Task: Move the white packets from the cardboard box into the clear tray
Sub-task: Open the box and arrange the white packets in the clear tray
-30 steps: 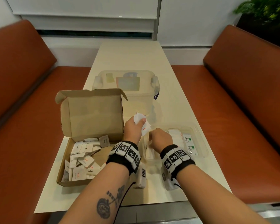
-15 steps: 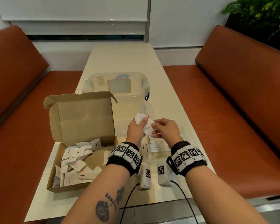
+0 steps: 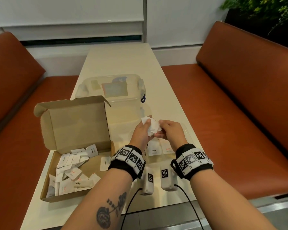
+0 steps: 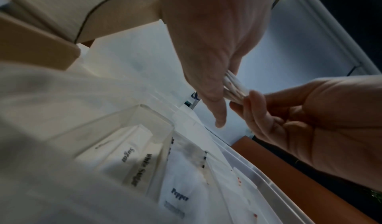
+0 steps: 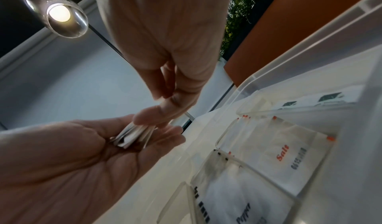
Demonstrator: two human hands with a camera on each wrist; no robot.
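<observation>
Currently held: a small stack of white packets (image 3: 151,126), gripped in the left hand (image 3: 140,133) between thumb and fingers, with the right hand (image 3: 170,132) pinching the stack's far edge. Directly beneath the grip: clear tray (image 3: 188,138), its compartments holding flat packets marked Pepper (image 3: 154,150), Salt (image 5: 282,152) and Sugar (image 4: 128,155). Left of the grip: open cardboard box (image 3: 76,130), lid upright, loose packets (image 3: 70,170) heaped inside. Beyond the grip: lidded clear container (image 3: 113,87) on the table (image 3: 123,58).
</observation>
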